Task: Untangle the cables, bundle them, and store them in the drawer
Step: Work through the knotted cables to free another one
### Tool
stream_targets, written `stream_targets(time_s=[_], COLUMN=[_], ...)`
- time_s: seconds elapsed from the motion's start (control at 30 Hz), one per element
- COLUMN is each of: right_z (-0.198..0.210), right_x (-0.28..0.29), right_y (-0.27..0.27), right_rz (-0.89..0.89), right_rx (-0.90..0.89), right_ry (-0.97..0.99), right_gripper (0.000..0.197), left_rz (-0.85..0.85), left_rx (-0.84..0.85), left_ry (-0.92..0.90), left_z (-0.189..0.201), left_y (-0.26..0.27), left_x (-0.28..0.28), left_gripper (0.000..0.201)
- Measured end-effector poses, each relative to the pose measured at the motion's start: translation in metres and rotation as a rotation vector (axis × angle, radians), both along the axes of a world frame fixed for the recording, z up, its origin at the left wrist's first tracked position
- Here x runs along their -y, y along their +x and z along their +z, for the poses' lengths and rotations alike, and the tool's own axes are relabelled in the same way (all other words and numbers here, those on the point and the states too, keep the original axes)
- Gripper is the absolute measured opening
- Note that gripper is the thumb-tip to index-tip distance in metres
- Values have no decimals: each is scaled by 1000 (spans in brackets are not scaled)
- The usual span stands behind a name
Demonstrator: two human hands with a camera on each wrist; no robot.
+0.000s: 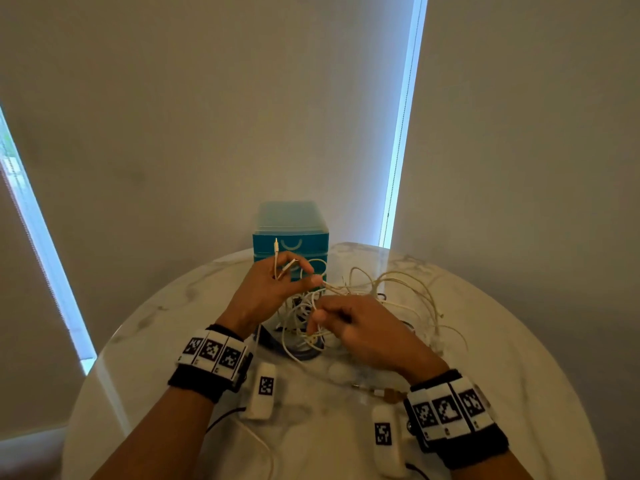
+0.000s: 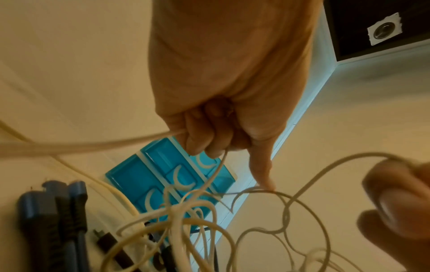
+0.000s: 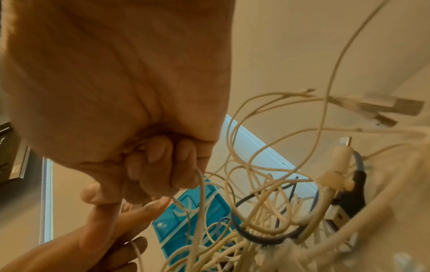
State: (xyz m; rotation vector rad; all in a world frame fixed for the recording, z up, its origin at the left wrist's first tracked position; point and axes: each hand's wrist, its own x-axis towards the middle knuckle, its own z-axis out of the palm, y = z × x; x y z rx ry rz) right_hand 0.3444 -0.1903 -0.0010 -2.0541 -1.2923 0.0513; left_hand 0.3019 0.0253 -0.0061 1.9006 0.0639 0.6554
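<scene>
Cream cables (image 1: 388, 289), turquoise drawer unit (image 1: 290, 237)

**A round worktop by the blinds**

The worktop (image 1: 485, 341) is round, white and marbled with grey. Behind it hang pale blinds (image 1: 207, 116) that cover the windows. Thin strips of bright blue-white daylight (image 1: 403, 126) show between them. The room looks dim.

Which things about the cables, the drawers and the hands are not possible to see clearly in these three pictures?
- Drawer unit: lower drawers hidden in the head view by the left hand and the cable tangle; contents unseen in any view.
- Number of separate cables: loops overlap in every view.
- Right hand: fingertips curled under in the head view; the right wrist view shows only that it grips a white strand.
- Plugs: blurred in the right wrist view.
</scene>
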Motion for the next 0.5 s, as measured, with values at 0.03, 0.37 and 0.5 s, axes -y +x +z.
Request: stream_targets(time_s=[0.03,0.37,0.5], right_z=[-1,-17,-18], right_x=[-1,-5,-5], right_y=[1,14,16], right_rz=[5,-60,-125], right_rx=[15,27,-24], right_ry=[19,2,23], right_gripper=[27,28,27], left_rz=[14,-199,-84], left_rx=[6,-275,-116], left_ry=[36,-58,100], left_z=[-2,13,11], left_y=[1,-10,-4], left_x=[-3,19,15], left_gripper=[18,33,21])
